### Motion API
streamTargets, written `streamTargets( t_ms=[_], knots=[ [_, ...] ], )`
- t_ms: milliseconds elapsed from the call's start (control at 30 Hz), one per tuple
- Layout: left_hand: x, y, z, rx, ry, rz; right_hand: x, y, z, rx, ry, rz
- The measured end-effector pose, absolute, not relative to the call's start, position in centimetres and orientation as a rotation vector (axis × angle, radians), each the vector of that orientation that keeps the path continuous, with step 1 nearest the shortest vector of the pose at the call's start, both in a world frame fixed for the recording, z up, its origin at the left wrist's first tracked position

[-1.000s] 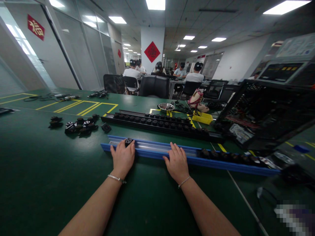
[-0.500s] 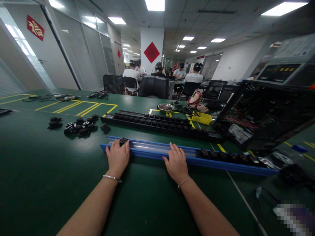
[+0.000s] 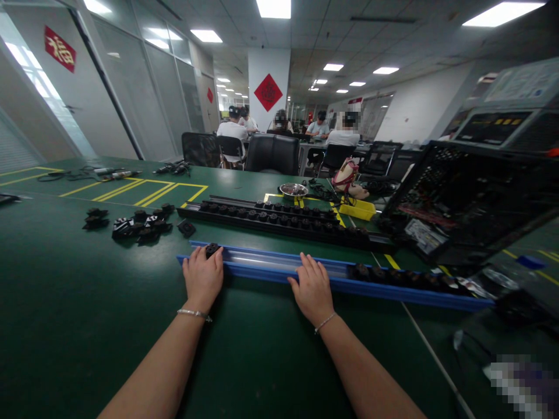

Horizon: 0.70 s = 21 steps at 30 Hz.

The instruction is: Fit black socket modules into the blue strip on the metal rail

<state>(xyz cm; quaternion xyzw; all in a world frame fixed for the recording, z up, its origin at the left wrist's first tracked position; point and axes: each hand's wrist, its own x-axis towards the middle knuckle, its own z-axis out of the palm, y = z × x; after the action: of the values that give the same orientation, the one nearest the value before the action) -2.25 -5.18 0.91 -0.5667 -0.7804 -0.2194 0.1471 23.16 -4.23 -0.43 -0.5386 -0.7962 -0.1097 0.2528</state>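
Observation:
A long blue rail (image 3: pixel 262 269) lies across the green table (image 3: pixel 70 302) in front of me. My left hand (image 3: pixel 202 278) rests on its left end, fingers on a small black part (image 3: pixel 212 249) that sits in the rail's channel. My right hand (image 3: pixel 312 288) lies flat on the rail's near edge at its middle, holding nothing. Several more black parts (image 3: pixel 393 277) fill the rail's right stretch.
A black rail (image 3: pixel 279 219) full of black parts lies behind the blue one. Loose black parts (image 3: pixel 137 226) are heaped at the left. A black open case (image 3: pixel 463 203), a yellow bin (image 3: pixel 358 209) and a metal bowl (image 3: pixel 293 189) stand at the right. People sit at desks beyond.
My left hand has slid the black part leftward along the blue rail toward its left end. My right hand has stayed in place.

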Motion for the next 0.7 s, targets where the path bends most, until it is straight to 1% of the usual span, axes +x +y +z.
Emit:
streamTargets(
  t_ms=[700],
  knots=[
    [-3.8,-4.8,0.7,-1.544,-2.322,-0.659,23.2,-4.1,-0.6,-1.461,-2.16,-0.299]
  ],
)
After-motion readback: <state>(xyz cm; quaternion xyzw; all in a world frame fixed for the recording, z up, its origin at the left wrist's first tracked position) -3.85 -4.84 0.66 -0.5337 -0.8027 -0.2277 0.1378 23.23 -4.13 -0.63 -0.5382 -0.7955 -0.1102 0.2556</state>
